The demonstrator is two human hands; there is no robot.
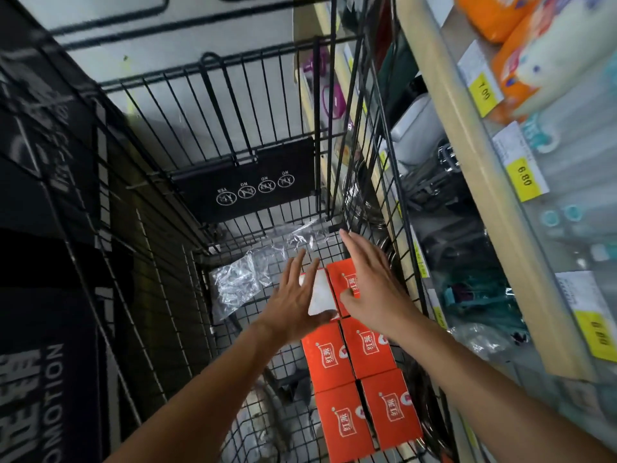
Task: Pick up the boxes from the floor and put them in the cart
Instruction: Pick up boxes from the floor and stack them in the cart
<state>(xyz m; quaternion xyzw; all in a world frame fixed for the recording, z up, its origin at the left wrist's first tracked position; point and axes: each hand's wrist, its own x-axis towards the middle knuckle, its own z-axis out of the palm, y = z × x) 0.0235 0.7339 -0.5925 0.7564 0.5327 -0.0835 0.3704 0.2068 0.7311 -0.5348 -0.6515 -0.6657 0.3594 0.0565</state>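
Our hands are reaching into the wire cart.

We are spreading our left hand (293,299) flat against a white-faced box (321,292), while our right hand (370,282), fingers straight, is resting on the orange box (344,279) beside it. Four more orange boxes (364,385) are lying in two rows along the black cart (253,105) floor, near crumpled clear plastic (237,282).

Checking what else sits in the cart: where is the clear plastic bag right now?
In the head view the clear plastic bag lies on the cart floor, left of the orange boxes and just beyond the left hand.
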